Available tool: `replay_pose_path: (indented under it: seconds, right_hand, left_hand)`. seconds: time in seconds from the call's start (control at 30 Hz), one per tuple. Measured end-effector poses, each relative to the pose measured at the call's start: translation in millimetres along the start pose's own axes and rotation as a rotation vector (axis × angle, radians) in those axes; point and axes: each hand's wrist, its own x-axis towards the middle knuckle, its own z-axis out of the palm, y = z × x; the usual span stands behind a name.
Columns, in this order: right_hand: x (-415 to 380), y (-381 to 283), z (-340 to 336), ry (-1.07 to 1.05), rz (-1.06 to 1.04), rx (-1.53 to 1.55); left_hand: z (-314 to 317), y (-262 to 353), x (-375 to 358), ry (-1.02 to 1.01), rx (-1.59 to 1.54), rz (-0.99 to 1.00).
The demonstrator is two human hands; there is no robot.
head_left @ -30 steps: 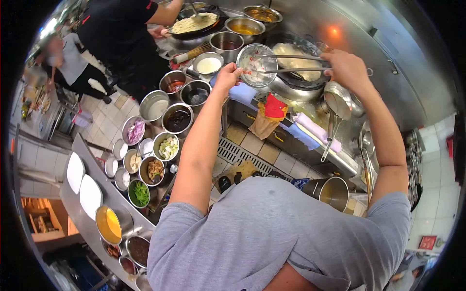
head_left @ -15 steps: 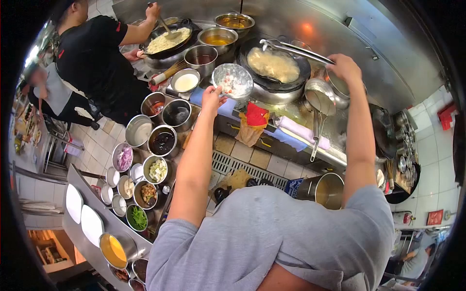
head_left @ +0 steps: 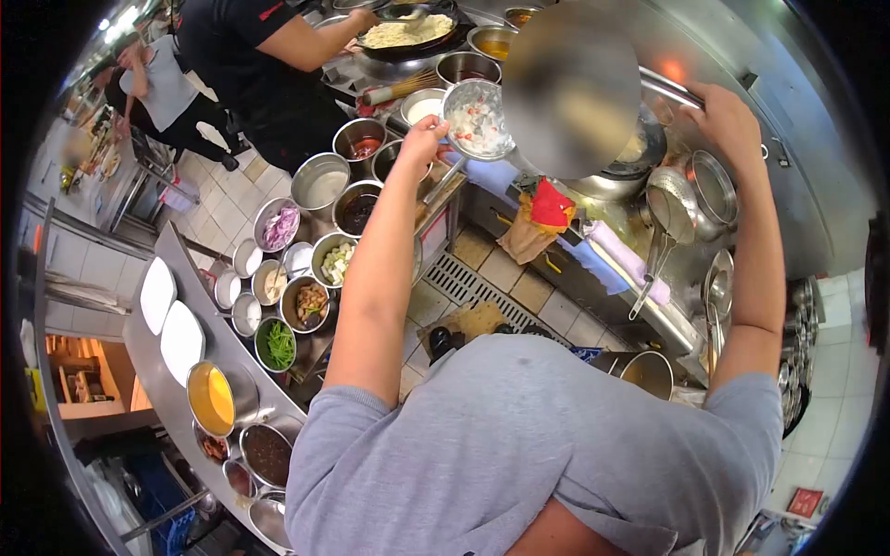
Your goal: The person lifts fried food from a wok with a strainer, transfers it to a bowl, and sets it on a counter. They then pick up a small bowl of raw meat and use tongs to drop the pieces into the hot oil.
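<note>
My left hand (head_left: 426, 144) grips the edge of a shallow metal bowl (head_left: 508, 139), tilted so its inside shows. White, coated pieces with red bits lie in it. My right hand (head_left: 728, 120) is closed around the handle end of long metal tongs (head_left: 666, 88), held out over the stove. A large blurred patch hides the tongs' far end and most of the wok (head_left: 654, 148) beneath. Pale food (head_left: 634, 150) shows at the wok's edge.
At the upper left a co-worker in black (head_left: 269, 83) works at another wok of pale food (head_left: 408, 32). Several metal pots of sauces and chopped ingredients, including green strips (head_left: 275, 343), stand left. Wire strainers (head_left: 669, 211) and a rolled lilac cloth (head_left: 616, 250) lie along the stove's right side.
The view has turned, shifting the counter and pots rightward. The bowl now tips more toward me. The tongs' tips, seen holding a white piece over the wok before, are hidden by blur.
</note>
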Motion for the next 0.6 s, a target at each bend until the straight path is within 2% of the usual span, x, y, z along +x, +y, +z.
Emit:
replay_pose_path:
  seconds: [0.03,0.1,0.13,0.2,0.33,0.4,0.47,0.57,0.6]
  right_hand:
    - [-9.8,-14.8,-10.4,-0.001,0.011,-0.005]
    - [-23.6,-33.0,-27.4,-0.037,-0.184,-0.02]
    - [-26.7,-39.9,-29.1,-0.04,-0.161,-0.033]
    - [-31.5,-46.3,-21.3,-0.016,-0.247,-0.073]
    - [-43.1,-30.4,-7.7,-0.036,-0.273,-0.088]
    - [-57.3,-16.5,-15.1,-0.049,-0.191,-0.021]
    - [-61.2,-11.2,-30.7,-0.114,-0.107,-0.048]
    - [-60.5,19.1,-30.5,-0.127,0.118,0.049]
    - [-55.9,28.6,-22.8,-0.121,0.125,0.039]
  left_hand:
    - [-2.2,2.9,3.1,-0.026,0.038,0.016]
    - [3.4,13.9,6.8,-0.107,0.102,0.048]
    - [12.1,21.3,5.3,-0.126,0.127,0.049]
    - [32.2,28.3,3.3,-0.205,0.163,0.076]
    - [57.6,16.2,16.4,-0.275,0.147,0.045]
    - [60.9,3.7,22.3,-0.288,-0.008,-0.011]
    - [61.4,-5.7,26.4,-0.291,-0.033,-0.013]
    - [67.7,-16.4,19.8,-0.196,-0.213,-0.11]
    - [71.0,-20.9,18.4,-0.208,-0.216,-0.104]
